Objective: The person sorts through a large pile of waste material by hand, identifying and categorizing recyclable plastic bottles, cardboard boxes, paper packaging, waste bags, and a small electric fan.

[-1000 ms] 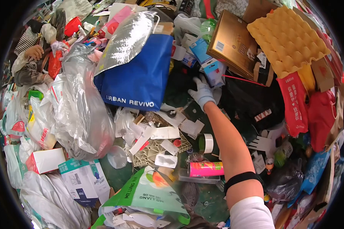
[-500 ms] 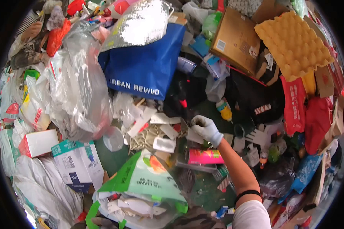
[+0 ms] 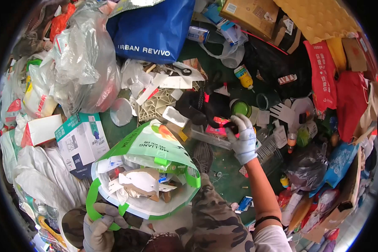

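My right hand (image 3: 243, 140), in a white glove, is closed on one end of a limp black item with red patches (image 3: 193, 105); I cannot tell its kind. That item stretches left from my fingers over a pink packet (image 3: 215, 130) and a clear plastic tray (image 3: 210, 137). At the lower left, my gloved left hand (image 3: 100, 231) grips the green handle of a green and white shopping bag (image 3: 145, 140). The bag's mouth faces me, showing torn cardboard (image 3: 140, 182) and other scraps inside.
Behind stand a blue bag (image 3: 149, 31) and a large bundle of clear plastic (image 3: 86, 63). White and teal boxes (image 3: 82, 140) are on the left. A yellow bottle (image 3: 243, 77), a green round container (image 3: 241, 108) and a black plastic bag (image 3: 308, 166) lie to the right.
My right hand has moved right and nearer, drawing the black item along. My left hand has come into view on the bag handle. The view has tilted down.
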{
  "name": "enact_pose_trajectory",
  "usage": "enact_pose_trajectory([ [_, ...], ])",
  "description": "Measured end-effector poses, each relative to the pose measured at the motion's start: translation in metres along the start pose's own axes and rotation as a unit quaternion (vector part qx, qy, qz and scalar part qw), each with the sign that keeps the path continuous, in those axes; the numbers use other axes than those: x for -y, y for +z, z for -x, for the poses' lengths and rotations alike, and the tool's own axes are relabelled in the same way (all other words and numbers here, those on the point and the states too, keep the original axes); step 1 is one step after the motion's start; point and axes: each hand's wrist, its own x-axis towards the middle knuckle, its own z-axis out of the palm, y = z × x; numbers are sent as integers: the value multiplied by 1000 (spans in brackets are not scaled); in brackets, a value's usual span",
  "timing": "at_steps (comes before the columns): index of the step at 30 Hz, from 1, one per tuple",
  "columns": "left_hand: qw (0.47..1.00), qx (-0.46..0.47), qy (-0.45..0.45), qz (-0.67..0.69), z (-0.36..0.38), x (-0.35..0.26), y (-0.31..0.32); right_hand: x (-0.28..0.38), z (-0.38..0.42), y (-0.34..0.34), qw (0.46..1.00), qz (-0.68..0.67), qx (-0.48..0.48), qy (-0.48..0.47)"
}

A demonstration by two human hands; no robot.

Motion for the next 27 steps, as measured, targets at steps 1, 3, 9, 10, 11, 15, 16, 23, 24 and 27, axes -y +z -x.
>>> enact_pose_trajectory([
  [1,999,27,3,-18,1,4,-4,-6,-8,6,1000,-3,-9,-5],
  [3,998,51,13,-39,3,11,-4,-23,-26,24,998,-27,-52,15],
  [9,990,3,119,74,2,10,-6,-8,-109,54,953,189,180,-156],
  [10,988,0,129,82,2,9,-7,3,-111,57,914,271,246,-177],
  [11,989,16,131,67,2,9,-9,9,-114,60,901,282,294,-152],
  [15,989,108,103,0,4,9,-20,21,-121,47,899,286,331,-10],
  [16,986,131,91,-45,8,8,-21,19,-112,37,932,246,264,-20],
  [23,649,-103,278,-701,20,15,-34,52,-64,-70,993,-109,-8,-51],
  [24,650,-125,313,-681,20,19,-39,69,-59,-90,984,-156,-40,-70],
  [27,618,-260,433,-603,29,13,-42,112,-54,-135,883,-467,-35,-31],
])
